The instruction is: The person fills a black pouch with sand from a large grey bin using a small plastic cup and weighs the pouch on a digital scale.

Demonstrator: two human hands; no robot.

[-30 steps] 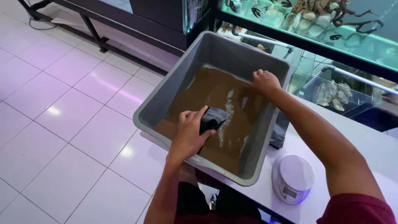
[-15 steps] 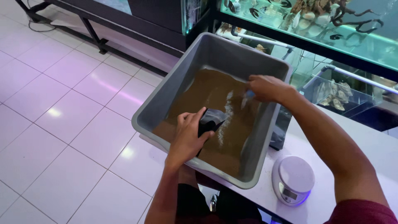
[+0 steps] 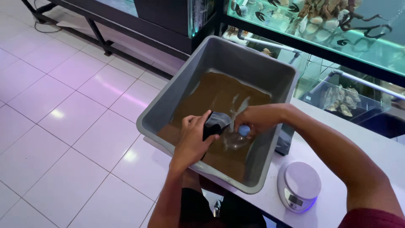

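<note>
**Scoop and bottle meet over the tub**

Head view: left hand [image 3: 192, 141] clenched on a black plastic scoop [image 3: 215, 123], tip pointing right toward a clear plastic bottle with blue cap [image 3: 238, 134]. Right hand [image 3: 258, 119] grips the bottle, which lies tilted, just beside the scoop, over brown water in the grey rectangular plastic tub [image 3: 177, 90]. Small round white scale [image 3: 298, 185] sits nearby.

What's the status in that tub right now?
Left hand grips black scoop. Right hand holds clear bag over brown sand, inside grey tub. Nothing blocking.
</note>
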